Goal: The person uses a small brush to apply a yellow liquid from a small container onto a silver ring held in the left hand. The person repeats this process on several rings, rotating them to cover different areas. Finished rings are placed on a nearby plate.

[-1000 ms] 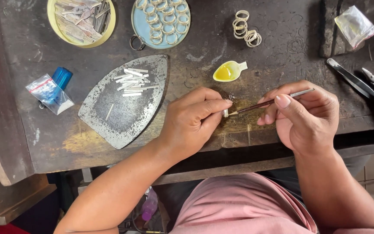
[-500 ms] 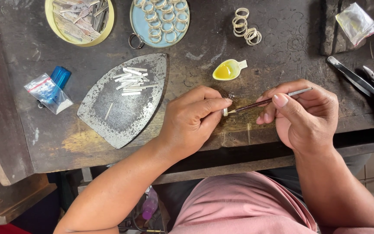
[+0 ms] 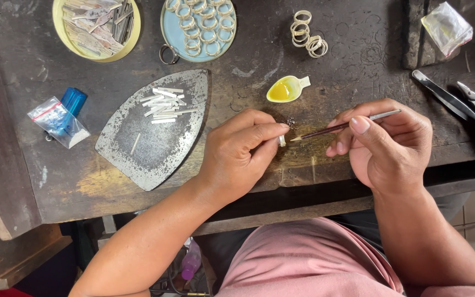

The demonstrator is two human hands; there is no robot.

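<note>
Nearest me, the left hand (image 3: 237,157) pinches a small silver piece (image 3: 282,141) in its fingers at the desk (image 3: 358,66) edge, and from three o'clock the right hand (image 3: 388,146), fingers pressed on a thin brush (image 3: 339,127), points its tip straight at it.

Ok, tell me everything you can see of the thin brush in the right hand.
The brush is a slim stick with a dark reddish-brown shaft, a pale light end toward the right and a fine pale tip toward the left. It lies nearly level, tilted slightly up to the right. The right hand pinches it between thumb and fingers. Its tip sits just beside the small silvery piece pinched in the left hand, over the dark workbench; whether they touch cannot be told.
</note>
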